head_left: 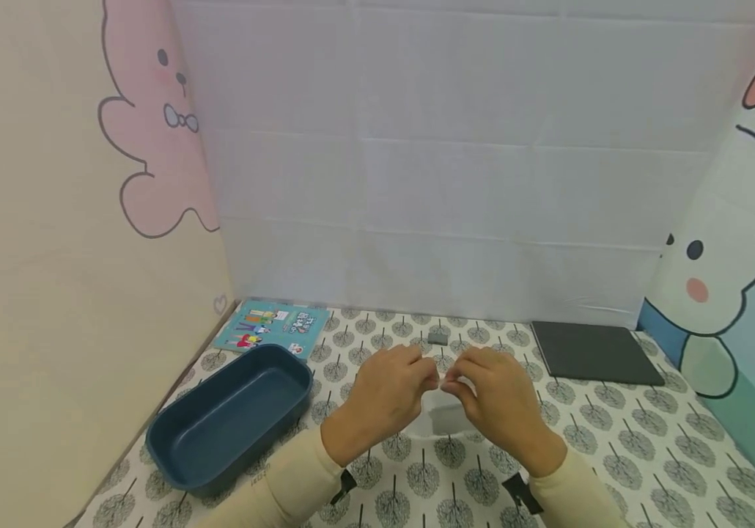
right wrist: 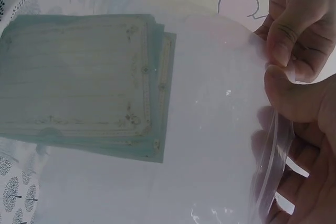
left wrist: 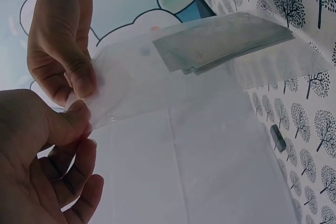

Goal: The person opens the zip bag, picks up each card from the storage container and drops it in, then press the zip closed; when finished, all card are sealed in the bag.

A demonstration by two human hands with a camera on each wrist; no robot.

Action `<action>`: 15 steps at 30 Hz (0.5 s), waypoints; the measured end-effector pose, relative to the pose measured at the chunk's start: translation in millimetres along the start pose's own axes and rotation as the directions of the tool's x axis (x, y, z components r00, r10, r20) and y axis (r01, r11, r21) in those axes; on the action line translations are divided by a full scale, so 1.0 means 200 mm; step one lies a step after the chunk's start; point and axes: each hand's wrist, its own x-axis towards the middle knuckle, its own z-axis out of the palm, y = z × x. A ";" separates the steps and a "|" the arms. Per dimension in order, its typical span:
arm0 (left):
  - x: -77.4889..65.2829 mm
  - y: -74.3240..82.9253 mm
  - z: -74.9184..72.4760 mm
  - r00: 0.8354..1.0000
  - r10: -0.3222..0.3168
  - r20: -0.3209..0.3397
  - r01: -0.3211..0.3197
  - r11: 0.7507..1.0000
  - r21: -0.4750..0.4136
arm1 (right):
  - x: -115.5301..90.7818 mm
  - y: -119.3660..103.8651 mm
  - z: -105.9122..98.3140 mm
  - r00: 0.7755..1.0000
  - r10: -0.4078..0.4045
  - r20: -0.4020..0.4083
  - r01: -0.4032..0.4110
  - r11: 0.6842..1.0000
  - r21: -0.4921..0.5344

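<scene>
A clear plastic zip bag (right wrist: 210,129) hangs over the table's middle in front of me. Inside it lies a loose stack of pale green cards (right wrist: 79,77) with decorated borders, also visible in the left wrist view as greenish sheets (left wrist: 220,43). My left hand (head_left: 384,389) pinches the bag's top edge between thumb and fingers. Close beside it, my right hand (head_left: 499,400) pinches the same edge, the two thumbs almost meeting. Several right-hand fingers show through the plastic, behind the zip strip.
A deep blue bin (head_left: 232,422) stands at the left, with a light blue illustrated booklet (head_left: 305,323) behind it. Beyond my hands sits a small grey block (head_left: 437,339). At the back right lies a flat black rectangular object (head_left: 595,352). Fabric walls border the tree-patterned tablecloth (head_left: 648,440).
</scene>
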 end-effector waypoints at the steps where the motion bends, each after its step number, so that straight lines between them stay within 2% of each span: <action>1: 0.00 0.00 0.00 1.000 0.000 0.000 0.000 1.000 -0.004 | 0.00 0.00 0.00 1.000 0.003 -0.002 -0.003 1.000 0.000; 7: 0.00 0.00 -0.01 1.000 -0.016 0.021 0.017 0.999 -0.035 | -0.03 0.03 -0.02 0.999 0.041 0.016 -0.041 0.999 -0.036; 10: -0.01 -0.01 -0.02 0.998 -0.051 0.035 0.052 0.997 -0.052 | -0.06 0.06 -0.04 0.997 0.075 0.029 -0.073 0.995 -0.062; 15: -0.04 -0.04 -0.03 0.993 -0.104 0.060 0.109 0.990 -0.084 | -0.10 0.09 -0.07 0.993 0.109 0.034 -0.108 0.994 -0.019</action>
